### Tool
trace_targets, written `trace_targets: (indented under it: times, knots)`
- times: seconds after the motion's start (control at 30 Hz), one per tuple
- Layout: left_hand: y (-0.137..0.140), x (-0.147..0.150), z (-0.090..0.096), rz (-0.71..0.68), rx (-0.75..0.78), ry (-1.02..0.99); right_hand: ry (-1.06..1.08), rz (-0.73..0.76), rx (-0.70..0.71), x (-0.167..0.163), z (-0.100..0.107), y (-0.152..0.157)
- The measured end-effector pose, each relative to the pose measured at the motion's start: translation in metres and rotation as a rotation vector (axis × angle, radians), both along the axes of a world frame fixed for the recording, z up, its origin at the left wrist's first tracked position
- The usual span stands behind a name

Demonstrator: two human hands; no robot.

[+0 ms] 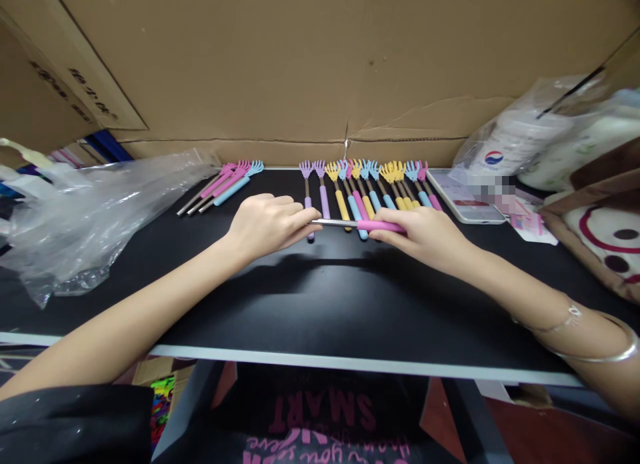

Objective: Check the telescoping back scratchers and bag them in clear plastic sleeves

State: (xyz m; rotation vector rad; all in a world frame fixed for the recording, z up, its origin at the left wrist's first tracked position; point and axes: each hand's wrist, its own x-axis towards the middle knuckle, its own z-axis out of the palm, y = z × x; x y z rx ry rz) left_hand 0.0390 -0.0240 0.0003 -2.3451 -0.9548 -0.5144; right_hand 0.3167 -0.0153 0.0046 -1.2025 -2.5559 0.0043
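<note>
The left hand (267, 225) pinches the metal end of a pink-handled rod (377, 226) above the black tabletop (325, 311); the right hand (425, 234) grips its pink sleeve. Behind, a row of hand-shaped scratchers (367, 205) seems done; three scratchers at left (227, 181) probably remain. Open room stretches toward the front edge (350, 363); cardboard (300, 64), plastic bag (100, 214) and phone (467, 201) bound the rest.

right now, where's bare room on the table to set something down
Bare table lies between the left hand, the right hand and the front edge. A smaller gap separates the left scratcher cluster from the scratcher row. Crowded: behind the right hand, with that row and the phone; far left, under the plastic bag.
</note>
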Motion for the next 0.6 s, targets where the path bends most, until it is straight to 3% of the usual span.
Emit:
trace_targets:
  times: [0.2,0.4,0.6]
  knots:
    - [0.002,-0.002,0.000,0.009,-0.064,-0.010,-0.061,-0.052,0.236,-0.001,-0.005,-0.004]
    - [0.006,-0.005,-0.006,-0.072,-0.041,-0.074,-0.121,-0.050,0.420,0.000,-0.002,-0.008]
    - [0.008,-0.005,-0.006,-0.045,-0.287,-0.125,-0.159,-0.051,0.470,-0.002,-0.002,-0.011]
